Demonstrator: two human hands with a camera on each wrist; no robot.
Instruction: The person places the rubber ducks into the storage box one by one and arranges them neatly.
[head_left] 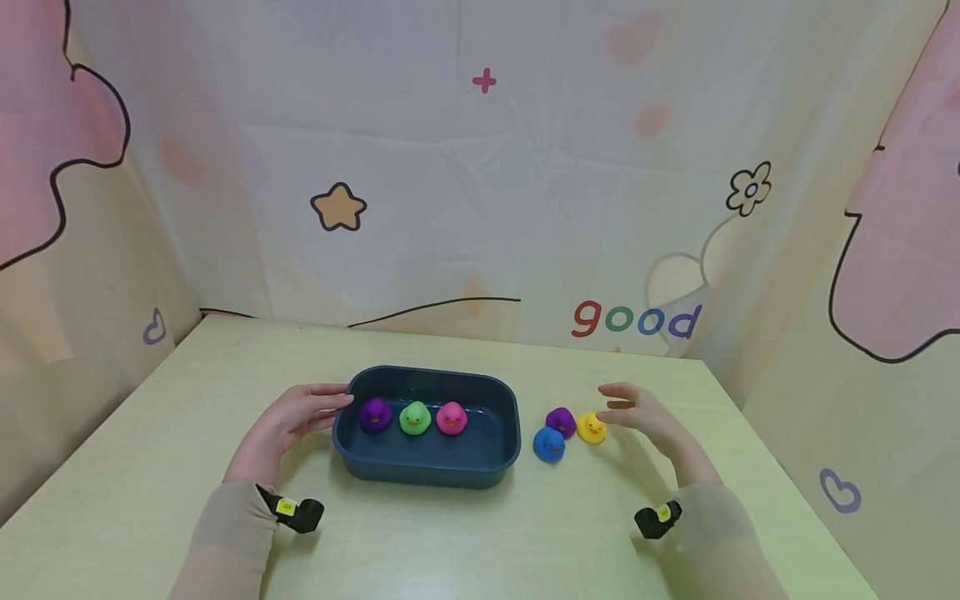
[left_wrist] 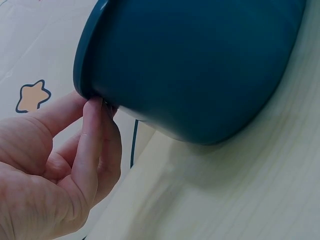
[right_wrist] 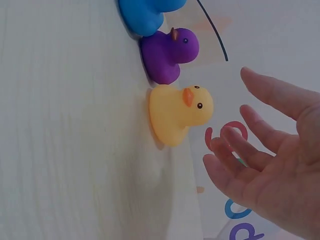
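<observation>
On the tabletop [head_left: 450,542], the yellow rubber duck [head_left: 592,428] sits just left of and below the nearer right hand [head_left: 637,410], whose parted fingers hold nothing, while the left hand [head_left: 303,410] touches the dark blue basin [head_left: 420,473] at its left end with extended fingers.

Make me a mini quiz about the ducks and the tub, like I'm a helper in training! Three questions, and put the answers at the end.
1. True or false: the person's left hand is touching the dark blue, rounded-corner rectangular tub.
2. Inside the tub, three toy ducks sit in a row. Which is in the middle?
A) purple
B) light green
C) pink
3. Fill in the colour: on the pale, wood-grained table, the toy duck nearest the person's right hand is ____.

Key:
1. True.
2. B, the small, rounded light green duck.
3. Yellow: the small, rounded yellow duck.
</observation>
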